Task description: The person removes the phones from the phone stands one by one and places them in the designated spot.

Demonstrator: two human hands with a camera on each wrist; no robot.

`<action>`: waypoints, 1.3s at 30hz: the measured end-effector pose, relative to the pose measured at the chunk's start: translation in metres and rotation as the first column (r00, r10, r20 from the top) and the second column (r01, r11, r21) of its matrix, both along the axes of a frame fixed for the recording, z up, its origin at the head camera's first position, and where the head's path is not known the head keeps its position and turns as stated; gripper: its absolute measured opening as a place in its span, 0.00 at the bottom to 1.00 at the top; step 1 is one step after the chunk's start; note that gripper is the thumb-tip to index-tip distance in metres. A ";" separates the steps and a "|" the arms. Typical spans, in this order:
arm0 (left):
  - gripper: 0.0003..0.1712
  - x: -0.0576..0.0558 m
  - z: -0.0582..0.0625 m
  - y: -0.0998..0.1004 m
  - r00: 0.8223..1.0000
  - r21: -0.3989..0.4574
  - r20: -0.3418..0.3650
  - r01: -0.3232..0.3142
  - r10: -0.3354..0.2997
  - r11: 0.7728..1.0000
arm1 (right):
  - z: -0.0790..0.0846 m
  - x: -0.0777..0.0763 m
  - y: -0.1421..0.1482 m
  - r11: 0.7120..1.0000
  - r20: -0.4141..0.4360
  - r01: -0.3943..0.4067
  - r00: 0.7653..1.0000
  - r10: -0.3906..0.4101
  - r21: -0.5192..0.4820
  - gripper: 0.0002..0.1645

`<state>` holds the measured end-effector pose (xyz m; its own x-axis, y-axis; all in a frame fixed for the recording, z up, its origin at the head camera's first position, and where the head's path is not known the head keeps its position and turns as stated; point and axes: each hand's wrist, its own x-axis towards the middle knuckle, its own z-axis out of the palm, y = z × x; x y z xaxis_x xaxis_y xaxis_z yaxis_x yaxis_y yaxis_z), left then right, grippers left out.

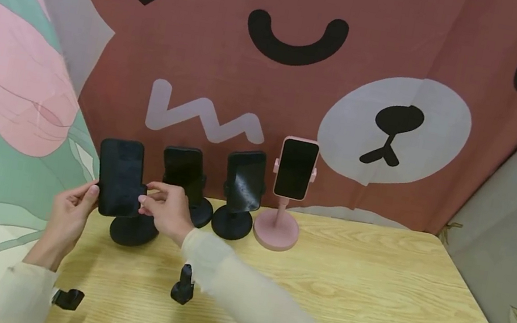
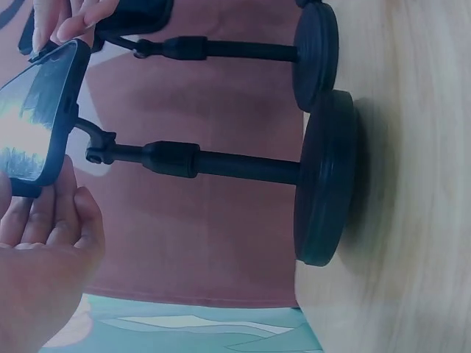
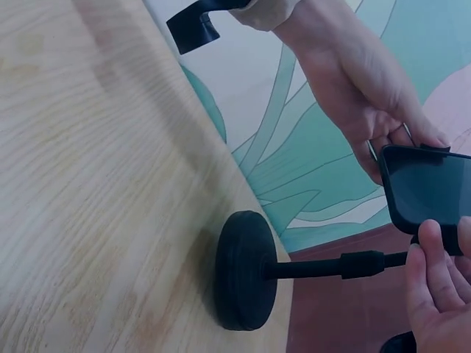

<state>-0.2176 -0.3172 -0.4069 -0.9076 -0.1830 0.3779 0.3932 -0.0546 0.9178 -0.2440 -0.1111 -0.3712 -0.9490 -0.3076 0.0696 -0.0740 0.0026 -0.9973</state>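
Observation:
A smartphone (image 1: pixel 119 177) with a dark screen sits tilted on a black phone stand (image 1: pixel 134 230), leftmost in the row. My left hand (image 1: pixel 70 215) grips its left edge, thumb toward the front and fingers behind, as the left wrist view shows. On the right edge, the fingers of my right hand (image 1: pixel 169 210) pinch the stand's small black side clamp (image 3: pixel 432 234). A thin jointed pole (image 2: pixel 246 167) joins the round base (image 2: pixel 324 180) to the holder behind the phone. Part of the holder is hidden by the phone.
Right of this stand, two more black stands hold phones (image 1: pixel 185 167) (image 1: pixel 245 179), and a pink stand (image 1: pixel 276 229) holds another phone (image 1: pixel 296 169). They line the back of the wooden table (image 1: pixel 369 296), before a printed cloth (image 1: pixel 290 98). Black wrist mounts (image 1: pixel 183 286) hang near the sleeves.

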 end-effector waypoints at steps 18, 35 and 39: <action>0.18 0.036 0.032 0.027 0.999 -0.168 -0.033 0.024 -0.030 0.986 | 0.017 0.014 0.058 0.980 -0.067 -0.197 0.978 0.196 -0.003 0.24; 0.16 0.059 0.051 0.067 0.996 -0.347 -0.084 -0.058 0.031 0.936 | 0.028 0.038 0.103 0.978 -0.157 -0.208 0.966 0.205 0.003 0.23; 0.15 0.060 0.051 0.078 0.995 -0.424 -0.085 -0.089 0.058 0.901 | 0.026 0.041 0.115 0.981 -0.169 -0.193 0.966 0.195 0.031 0.24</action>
<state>-0.1576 -0.2392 -0.3558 -0.8668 -0.0559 0.4954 0.4435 0.3676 0.8174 -0.2032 0.0042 -0.3447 -0.8456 -0.4866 0.2197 -0.2436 -0.0144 -0.9698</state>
